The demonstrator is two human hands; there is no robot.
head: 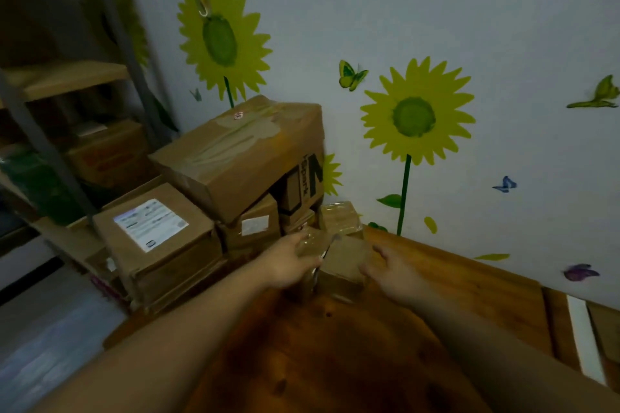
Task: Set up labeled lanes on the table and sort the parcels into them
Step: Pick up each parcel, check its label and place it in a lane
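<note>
A small brown cardboard parcel (342, 265) sits at the far left corner of the wooden table (469, 292). My left hand (285, 261) holds its left side, fingers curled over a taped, shiny part of it. My right hand (392, 270) is at its right side with fingers spread; whether it touches the parcel I cannot tell. Behind and to the left, a heap of parcels is stacked: a large taped box (241, 151) on top, a box with a white shipping label (157, 235) at the left, and small ones (340, 218) against the wall.
A white strip (582, 339) lies on the table at the right edge. A metal shelf rack (67, 77) with boxes stands at the left. The wall behind carries sunflower and butterfly stickers. The floor shows at lower left.
</note>
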